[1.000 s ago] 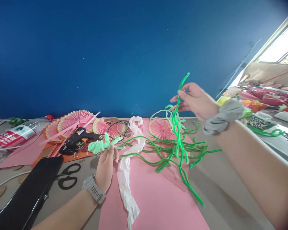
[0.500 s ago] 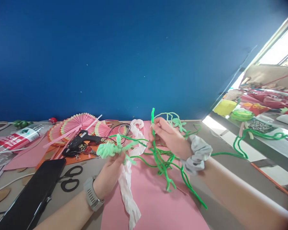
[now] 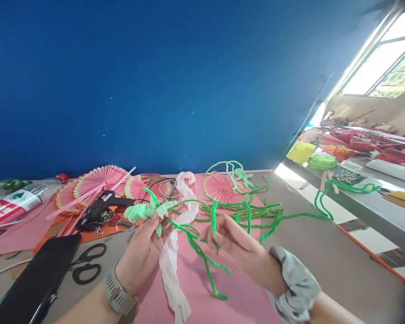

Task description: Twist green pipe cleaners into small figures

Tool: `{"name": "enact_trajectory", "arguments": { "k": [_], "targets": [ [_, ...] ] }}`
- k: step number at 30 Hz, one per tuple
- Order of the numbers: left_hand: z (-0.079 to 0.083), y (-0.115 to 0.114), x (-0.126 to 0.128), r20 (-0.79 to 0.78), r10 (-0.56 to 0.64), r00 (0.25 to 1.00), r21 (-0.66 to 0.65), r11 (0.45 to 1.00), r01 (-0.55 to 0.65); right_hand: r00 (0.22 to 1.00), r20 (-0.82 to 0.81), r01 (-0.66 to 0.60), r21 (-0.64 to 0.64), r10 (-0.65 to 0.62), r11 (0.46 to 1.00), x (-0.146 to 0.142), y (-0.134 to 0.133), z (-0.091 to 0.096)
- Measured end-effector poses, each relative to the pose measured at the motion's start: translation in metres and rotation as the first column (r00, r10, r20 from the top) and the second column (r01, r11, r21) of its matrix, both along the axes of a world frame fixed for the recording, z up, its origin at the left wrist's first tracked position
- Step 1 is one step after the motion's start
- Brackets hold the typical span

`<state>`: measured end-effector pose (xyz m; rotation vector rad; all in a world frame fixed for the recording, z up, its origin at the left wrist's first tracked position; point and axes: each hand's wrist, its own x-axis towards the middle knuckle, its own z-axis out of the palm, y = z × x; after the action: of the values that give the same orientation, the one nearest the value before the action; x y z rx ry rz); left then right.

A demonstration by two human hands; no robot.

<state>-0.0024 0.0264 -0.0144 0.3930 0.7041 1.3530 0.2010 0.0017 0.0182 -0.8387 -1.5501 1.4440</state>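
My left hand (image 3: 142, 250) is closed around a pale green fuzzy pipe-cleaner flower (image 3: 138, 212), gripped near its petals. Bright green pipe cleaners (image 3: 202, 254) run out from the same fingers; their branching ends hang over the pink paper (image 3: 243, 292), and one tip pokes up beyond the flower. To the right, my right hand (image 3: 234, 236) pinches a single green pipe cleaner (image 3: 214, 211) between thumb and fingertips, its end pointing up. Whether that piece joins the ones in my left hand is hidden by the fingers. Behind lie loose green strands (image 3: 266, 211).
Left of my hands are black-handled scissors (image 3: 87, 273), a dark phone (image 3: 37, 283), a black glue gun (image 3: 104, 204), pink paper fans (image 3: 101, 182) and a plastic bottle (image 3: 16, 207). A white crepe strip (image 3: 170, 270) crosses the paper. A blue panel (image 3: 189, 90) rises behind.
The bright green branched strands, earlier hanging from my right hand, now come from my left hand beside the pale flower. My right hand has moved lower and nearer. The view has shifted right.
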Motion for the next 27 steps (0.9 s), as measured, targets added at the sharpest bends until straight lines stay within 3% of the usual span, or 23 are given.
{"name": "enact_trajectory", "arguments": {
  "k": [5, 9, 14, 16, 21, 23, 24, 27],
  "targets": [
    [0.013, -0.016, 0.011, 0.009, 0.011, 1.000, -0.003, 1.000, -0.011, 0.987, -0.097, 0.126, -0.023, -0.128, 0.992, 0.016, -0.019, 0.001],
    [0.025, -0.025, 0.012, -0.001, -0.037, 0.999, 0.068, 0.997, 0.037, 0.932, -0.287, 0.163, -0.208, -0.219, 0.964, 0.012, -0.022, -0.001],
    [0.019, -0.023, 0.010, -0.070, -0.040, 0.997, 0.068, 0.997, 0.045, 0.898, -0.322, 0.194, -0.322, -0.300, 0.927, 0.012, -0.015, 0.008],
    [0.012, -0.021, 0.009, -0.150, -0.019, 0.989, 0.082, 0.996, 0.031, 0.905, -0.243, 0.280, -0.280, -0.350, 0.918, 0.020, -0.006, 0.017],
    [-0.006, -0.015, 0.009, -0.360, 0.069, 0.930, 0.128, 0.991, -0.023, 0.853, 0.212, 0.495, -0.037, -0.478, 0.868, 0.055, 0.030, 0.040],
    [-0.010, -0.013, 0.008, -0.473, 0.093, 0.876, 0.154, 0.988, -0.022, 0.779, 0.435, 0.433, 0.147, -0.451, 0.890, 0.067, 0.046, 0.041],
    [-0.012, -0.013, 0.008, -0.519, 0.109, 0.848, 0.166, 0.986, -0.025, 0.736, 0.551, 0.334, 0.211, -0.394, 0.919, 0.072, 0.054, 0.040],
    [-0.014, -0.013, 0.007, -0.570, 0.149, 0.808, 0.173, 0.983, -0.059, 0.595, 0.714, 0.195, 0.315, -0.367, 0.929, 0.082, 0.074, 0.033]
  ]
}}
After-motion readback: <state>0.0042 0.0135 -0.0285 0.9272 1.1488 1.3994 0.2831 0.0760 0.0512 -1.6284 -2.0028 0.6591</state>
